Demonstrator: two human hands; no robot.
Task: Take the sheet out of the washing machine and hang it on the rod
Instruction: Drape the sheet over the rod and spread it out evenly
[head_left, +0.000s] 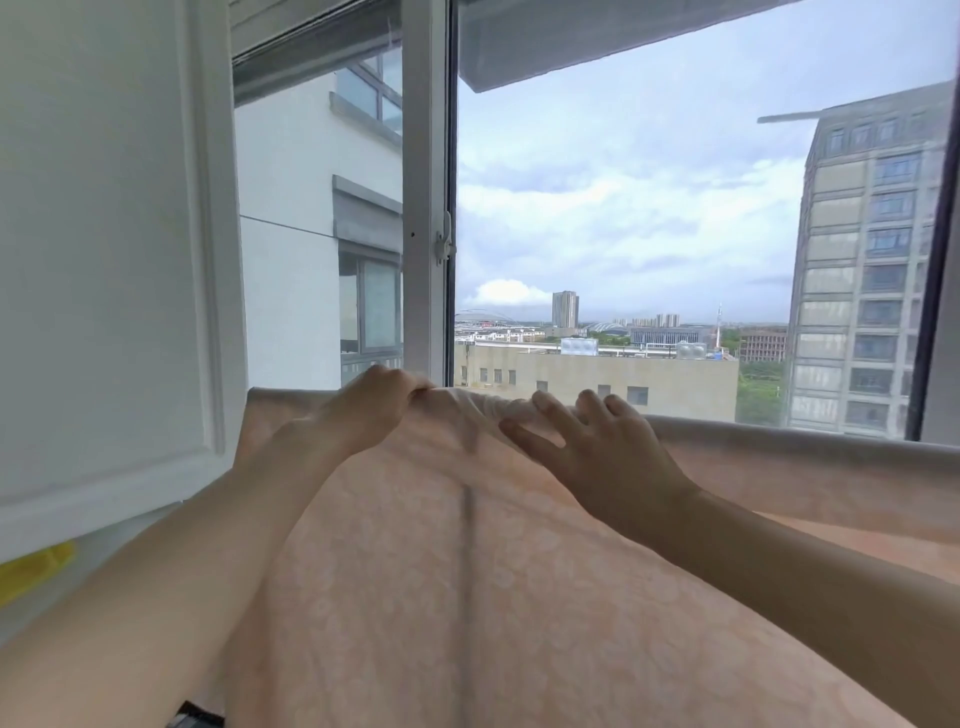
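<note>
Pale peach patterned cotton sheet (467, 571), draped over the hidden rod before the white-framed window (426, 208): your left hand (374, 410) bunches its top fold, your right hand (597, 447) lies spread flat; uneven drape may slide it off.

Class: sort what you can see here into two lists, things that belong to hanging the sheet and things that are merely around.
Part of the job:
sheet
left hand, gripping its top fold
right hand, fingers spread on it

Merely around:
window frame
cabinet door
yellow item
</note>
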